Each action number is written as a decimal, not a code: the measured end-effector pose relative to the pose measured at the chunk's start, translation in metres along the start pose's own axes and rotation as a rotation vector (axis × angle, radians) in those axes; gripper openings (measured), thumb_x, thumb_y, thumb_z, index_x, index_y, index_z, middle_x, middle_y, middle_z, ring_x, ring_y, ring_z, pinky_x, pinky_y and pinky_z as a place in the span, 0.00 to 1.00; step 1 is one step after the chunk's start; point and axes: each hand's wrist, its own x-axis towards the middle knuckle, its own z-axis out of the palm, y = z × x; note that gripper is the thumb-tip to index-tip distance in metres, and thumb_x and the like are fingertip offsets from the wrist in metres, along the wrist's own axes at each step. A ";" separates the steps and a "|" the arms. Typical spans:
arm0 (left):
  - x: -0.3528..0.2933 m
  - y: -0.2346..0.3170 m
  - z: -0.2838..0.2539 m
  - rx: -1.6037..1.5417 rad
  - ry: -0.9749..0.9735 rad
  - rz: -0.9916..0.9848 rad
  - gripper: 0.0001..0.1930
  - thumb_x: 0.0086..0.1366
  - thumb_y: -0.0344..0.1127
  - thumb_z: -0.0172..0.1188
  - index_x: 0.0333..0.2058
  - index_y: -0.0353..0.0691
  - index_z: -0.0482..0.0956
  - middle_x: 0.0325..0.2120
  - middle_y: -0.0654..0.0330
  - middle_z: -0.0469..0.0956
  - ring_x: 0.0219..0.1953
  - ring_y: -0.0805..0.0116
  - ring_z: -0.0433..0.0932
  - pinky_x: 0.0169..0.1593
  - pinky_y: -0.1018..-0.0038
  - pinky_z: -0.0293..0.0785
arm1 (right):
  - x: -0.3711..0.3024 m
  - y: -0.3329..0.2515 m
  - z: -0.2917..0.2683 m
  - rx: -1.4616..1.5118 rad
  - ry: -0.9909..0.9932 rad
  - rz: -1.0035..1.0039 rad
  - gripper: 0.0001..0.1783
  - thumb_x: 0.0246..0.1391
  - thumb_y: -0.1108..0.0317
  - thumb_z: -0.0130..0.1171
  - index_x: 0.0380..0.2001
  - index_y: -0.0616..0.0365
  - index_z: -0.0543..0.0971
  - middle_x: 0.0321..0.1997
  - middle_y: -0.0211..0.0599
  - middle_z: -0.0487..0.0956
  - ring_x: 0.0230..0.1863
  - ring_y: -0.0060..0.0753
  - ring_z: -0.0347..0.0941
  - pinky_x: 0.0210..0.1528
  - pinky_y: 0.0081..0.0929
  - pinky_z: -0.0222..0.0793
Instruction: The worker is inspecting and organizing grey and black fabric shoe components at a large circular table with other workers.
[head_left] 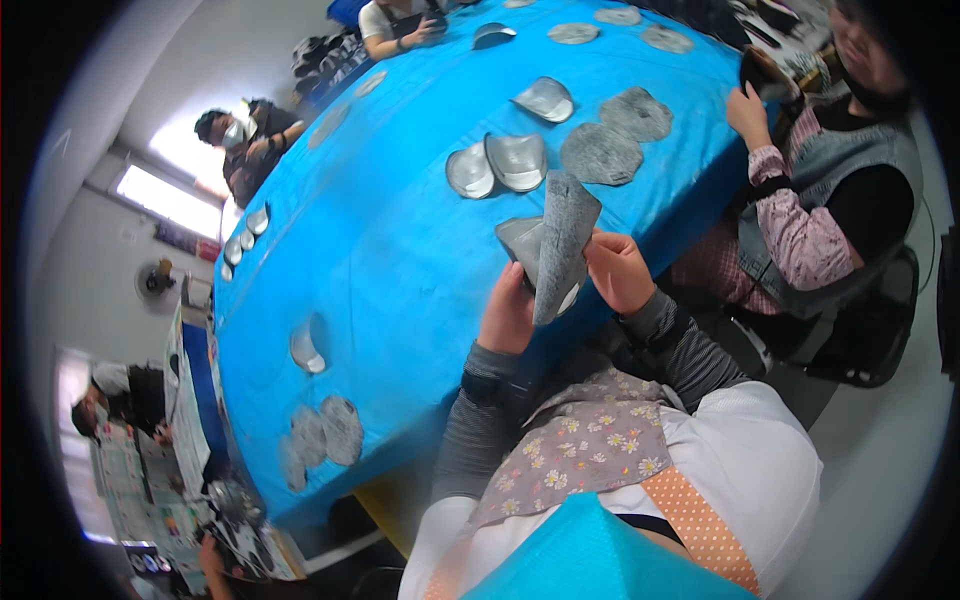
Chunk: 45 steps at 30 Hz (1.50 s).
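Observation:
Above the near edge of the blue-covered table, I hold a grey curved shell (520,237) with a grey, fuzzy felt-like piece (567,235) upright against it. My left hand (508,312) is closed on the shell's near left side, thumb on top. My right hand (618,272) pinches the right edge of the felt-like piece. Part of the shell is hidden behind that piece. Just beyond my hands lie two grey shells with pale rims, one (469,170) beside the other (517,162). To their right are two round fuzzy grey pieces, one (601,154) touching the other (637,114).
The blue table cover (400,250) stretches away. Another shell (308,343) and several fuzzy pieces (341,430) lie at the left. At the right sits a person (810,190) holding a dark object. Other people work at the far side, and a black chair (870,320) stands at the right.

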 end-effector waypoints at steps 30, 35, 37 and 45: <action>-0.106 0.044 0.015 0.783 0.338 0.790 0.50 0.37 0.33 0.74 0.57 0.34 0.50 0.47 0.49 0.68 0.51 0.58 0.69 0.52 0.66 0.65 | -0.008 -0.022 0.059 -0.569 -0.099 -0.192 0.08 0.48 0.80 0.57 0.34 0.69 0.79 0.43 0.39 0.77 0.43 0.26 0.70 0.45 0.20 0.62; -0.109 0.054 0.024 0.850 0.380 0.777 0.50 0.34 0.40 0.75 0.56 0.33 0.59 0.46 0.49 0.70 0.47 0.56 0.71 0.51 0.65 0.65 | -0.006 -0.030 0.059 -0.650 -0.109 -0.122 0.07 0.49 0.76 0.59 0.32 0.68 0.79 0.37 0.36 0.78 0.40 0.24 0.70 0.43 0.19 0.62; -0.107 0.057 0.026 0.930 0.370 0.760 0.49 0.34 0.41 0.75 0.56 0.34 0.59 0.45 0.49 0.71 0.46 0.55 0.71 0.50 0.65 0.65 | -0.007 -0.032 0.061 -0.684 -0.115 -0.129 0.06 0.49 0.75 0.59 0.32 0.68 0.79 0.36 0.35 0.78 0.39 0.24 0.70 0.43 0.19 0.62; -0.098 0.064 0.040 1.125 0.315 0.878 0.47 0.35 0.46 0.73 0.54 0.34 0.62 0.39 0.52 0.74 0.39 0.54 0.72 0.44 0.64 0.65 | -0.011 -0.032 0.063 -0.792 -0.131 -0.286 0.06 0.47 0.77 0.60 0.30 0.66 0.79 0.35 0.38 0.79 0.40 0.32 0.72 0.55 0.36 0.59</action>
